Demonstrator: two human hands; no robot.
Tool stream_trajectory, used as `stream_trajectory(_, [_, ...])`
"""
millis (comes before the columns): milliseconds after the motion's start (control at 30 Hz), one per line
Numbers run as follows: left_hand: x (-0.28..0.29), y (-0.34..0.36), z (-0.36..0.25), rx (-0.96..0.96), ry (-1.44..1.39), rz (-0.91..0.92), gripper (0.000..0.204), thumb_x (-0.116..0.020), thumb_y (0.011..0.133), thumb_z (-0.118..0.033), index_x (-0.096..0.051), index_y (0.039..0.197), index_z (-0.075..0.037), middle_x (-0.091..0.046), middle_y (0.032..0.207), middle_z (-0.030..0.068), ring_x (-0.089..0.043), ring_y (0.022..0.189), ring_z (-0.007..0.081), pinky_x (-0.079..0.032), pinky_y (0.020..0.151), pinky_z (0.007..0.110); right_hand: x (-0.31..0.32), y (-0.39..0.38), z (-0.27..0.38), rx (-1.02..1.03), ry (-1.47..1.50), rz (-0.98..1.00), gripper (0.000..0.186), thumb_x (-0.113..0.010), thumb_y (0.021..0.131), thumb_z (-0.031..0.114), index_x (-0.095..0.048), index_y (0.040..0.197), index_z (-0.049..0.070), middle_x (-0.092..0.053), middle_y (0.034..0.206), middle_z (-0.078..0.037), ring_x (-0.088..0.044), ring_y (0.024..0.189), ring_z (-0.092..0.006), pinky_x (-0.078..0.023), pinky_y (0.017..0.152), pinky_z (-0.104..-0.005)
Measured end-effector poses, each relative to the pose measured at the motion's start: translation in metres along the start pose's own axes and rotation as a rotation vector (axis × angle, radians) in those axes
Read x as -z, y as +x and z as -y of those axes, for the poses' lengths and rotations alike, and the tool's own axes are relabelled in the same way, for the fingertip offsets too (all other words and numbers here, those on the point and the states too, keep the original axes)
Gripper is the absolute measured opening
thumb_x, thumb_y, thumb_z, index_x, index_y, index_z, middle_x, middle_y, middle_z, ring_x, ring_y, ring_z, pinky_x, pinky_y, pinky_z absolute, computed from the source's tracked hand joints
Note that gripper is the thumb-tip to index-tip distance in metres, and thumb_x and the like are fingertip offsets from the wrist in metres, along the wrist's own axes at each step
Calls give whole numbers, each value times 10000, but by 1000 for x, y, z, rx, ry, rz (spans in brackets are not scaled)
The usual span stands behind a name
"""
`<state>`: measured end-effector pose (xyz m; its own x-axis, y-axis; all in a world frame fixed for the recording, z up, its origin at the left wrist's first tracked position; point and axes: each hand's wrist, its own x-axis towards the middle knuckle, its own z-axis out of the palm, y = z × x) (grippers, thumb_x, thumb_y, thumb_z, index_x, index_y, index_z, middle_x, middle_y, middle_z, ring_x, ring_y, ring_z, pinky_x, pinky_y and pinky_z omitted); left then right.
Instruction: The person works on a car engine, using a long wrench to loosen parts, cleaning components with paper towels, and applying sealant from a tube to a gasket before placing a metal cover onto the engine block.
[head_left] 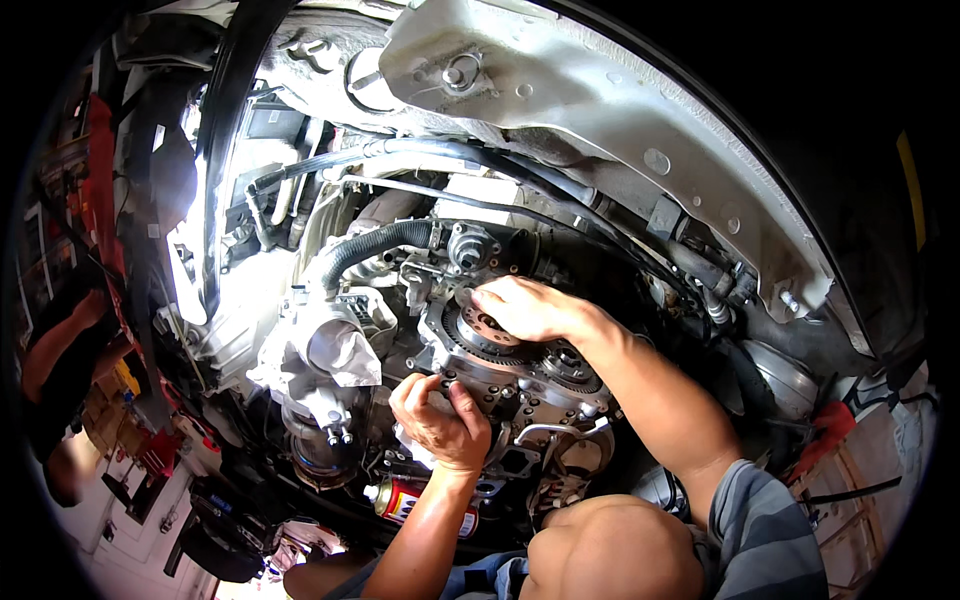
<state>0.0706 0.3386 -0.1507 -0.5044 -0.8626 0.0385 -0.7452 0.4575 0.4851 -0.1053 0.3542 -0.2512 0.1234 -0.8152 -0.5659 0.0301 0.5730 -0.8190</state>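
My right hand (512,310) reaches over the engine, its fingers bent onto a perforated round plate (497,334) at the centre of a large toothed gear (447,337). A smaller gear (569,366) sits to the right. Below and left of the big gear, my left hand (442,423) has its fingers curled and thumb raised beside the metal housing; what they hold, if anything, is hidden. A red-labelled spray can (400,499) lies under my left wrist. A ribbed black hose (374,243) runs behind a silver housing (334,350) on the left.
A bare metal body panel (600,110) arches overhead, with lines and hoses (480,160) beneath it. My bent knee (610,550) is at the bottom. Another person's arm (55,345) shows at the far left. Red objects (830,435) and a pale frame lie at the lower right.
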Motion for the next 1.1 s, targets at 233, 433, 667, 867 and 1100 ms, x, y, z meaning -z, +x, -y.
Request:
stream_trajectory(233, [-4,-2,3,19,-27,-13,246,-579,810,-68,-474,1029,-24,-500,970,163,-483,897,304,-385,803,393,-5,-3,-1,4,77,-263,311,-524,892,215,-635,1092,5,-664,966,-217,-666,862,-279,-507,788,-340])
stream_trajectory(433, [-3,-1,0,8,-26,-14,223,-558,826,-62,-460,1020,-16,-484,956,161,-489,885,308,-396,799,392,-16,2,-16,-191,265,-323,250,-615,833,194,-695,1039,78,-705,920,-120,-658,774,-196,-511,724,-302])
stream_trajectory(667, [-1,1,-1,-5,-18,-3,208,-543,833,-55,-452,1015,-10,-473,947,160,-485,883,308,-396,800,393,-19,-3,-26,-239,870,-433,194,-659,815,134,-708,945,-2,-694,852,-68,-613,745,-124,-484,676,-248])
stream_trajectory(867, [-1,0,-1,-2,-22,-8,224,-552,823,-49,-451,1019,-12,-471,949,160,-481,892,309,-390,808,390,-23,-3,-42,-333,687,-537,232,-616,836,78,-664,1029,-42,-683,911,-95,-606,780,-142,-480,702,-255])
stream_trajectory(1100, [-3,1,-2,-6,-24,-12,235,-568,813,-56,-463,1019,-18,-485,952,161,-484,884,310,-386,800,395,-12,9,-63,9,199,-106,544,-433,777,-77,-536,1286,87,-652,781,-108,-579,591,-142,-462,528,-275])
